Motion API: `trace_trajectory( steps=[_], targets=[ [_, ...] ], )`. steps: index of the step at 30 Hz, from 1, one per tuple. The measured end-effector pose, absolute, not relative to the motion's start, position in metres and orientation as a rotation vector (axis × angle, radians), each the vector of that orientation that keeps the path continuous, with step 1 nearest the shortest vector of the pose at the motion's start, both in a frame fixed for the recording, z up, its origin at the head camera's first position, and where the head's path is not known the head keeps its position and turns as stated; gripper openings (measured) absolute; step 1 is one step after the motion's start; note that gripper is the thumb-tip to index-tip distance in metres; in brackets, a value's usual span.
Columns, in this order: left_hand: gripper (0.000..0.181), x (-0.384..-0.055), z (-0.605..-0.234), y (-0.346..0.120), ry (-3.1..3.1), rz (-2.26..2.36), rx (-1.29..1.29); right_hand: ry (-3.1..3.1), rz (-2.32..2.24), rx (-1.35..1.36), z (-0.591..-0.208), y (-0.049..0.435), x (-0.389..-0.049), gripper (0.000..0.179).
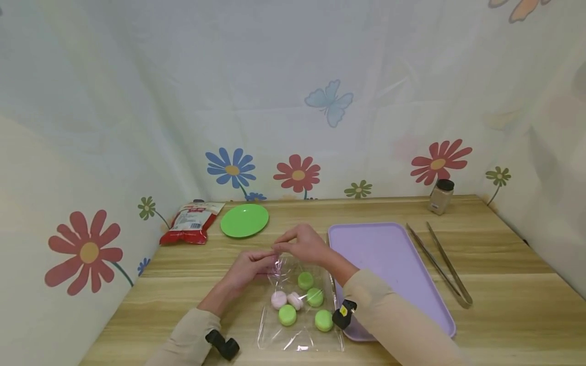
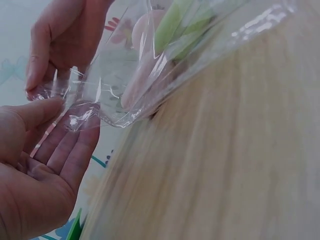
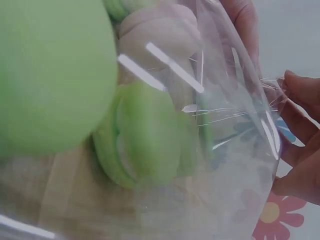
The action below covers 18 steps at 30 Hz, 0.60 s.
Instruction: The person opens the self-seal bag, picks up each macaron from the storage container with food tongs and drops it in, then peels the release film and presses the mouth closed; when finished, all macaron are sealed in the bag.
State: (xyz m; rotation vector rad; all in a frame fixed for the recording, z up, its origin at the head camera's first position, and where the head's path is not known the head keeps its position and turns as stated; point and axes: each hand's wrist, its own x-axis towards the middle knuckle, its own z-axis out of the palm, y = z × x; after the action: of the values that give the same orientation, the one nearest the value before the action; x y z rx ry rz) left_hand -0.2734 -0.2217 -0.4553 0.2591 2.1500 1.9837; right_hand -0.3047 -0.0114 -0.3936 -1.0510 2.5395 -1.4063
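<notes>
A clear plastic bag [image 1: 302, 338] lies on the table, its mouth gathered at the far end. Inside are several green macarons [image 1: 287, 315] and two pink macarons [image 1: 279, 300]. My left hand [image 1: 247, 269] pinches the gathered plastic from the left; in the left wrist view its thumb presses the film against the fingers. From above and to the right, my right hand [image 1: 303, 245] pinches the same twisted neck close to the left fingertips. The macarons show through the film in the right wrist view, close to the camera.
A purple tray [image 1: 380, 244] stands right of the bag, under the right forearm. Metal tongs [image 1: 450, 269] lie beside it, with a black-lidded jar [image 1: 441, 197] behind. At the back left are a green plate [image 1: 244, 220] and a red-and-white packet [image 1: 192, 222].
</notes>
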Motion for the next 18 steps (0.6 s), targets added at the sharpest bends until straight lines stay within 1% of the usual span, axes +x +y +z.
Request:
trace_trajectory(
  steps=[10, 14, 18],
  targets=[
    [0.04, -0.27, -0.45, -0.213, 2.145, 1.95, 0.288, 2.392, -1.788, -0.456, -0.394, -0.013, -0.305, 0.017],
    [0.039, -0.27, -0.45, -0.213, 2.137, 1.956, 0.281, 2.402, -1.88, -0.331, -0.391, -0.01, -0.308, 0.016],
    [0.041, -0.271, -0.449, -0.218, 2.167, 1.941, 0.247, 2.17, -2.043, -0.308, -0.389, -0.003, -0.308, 0.022]
  ],
)
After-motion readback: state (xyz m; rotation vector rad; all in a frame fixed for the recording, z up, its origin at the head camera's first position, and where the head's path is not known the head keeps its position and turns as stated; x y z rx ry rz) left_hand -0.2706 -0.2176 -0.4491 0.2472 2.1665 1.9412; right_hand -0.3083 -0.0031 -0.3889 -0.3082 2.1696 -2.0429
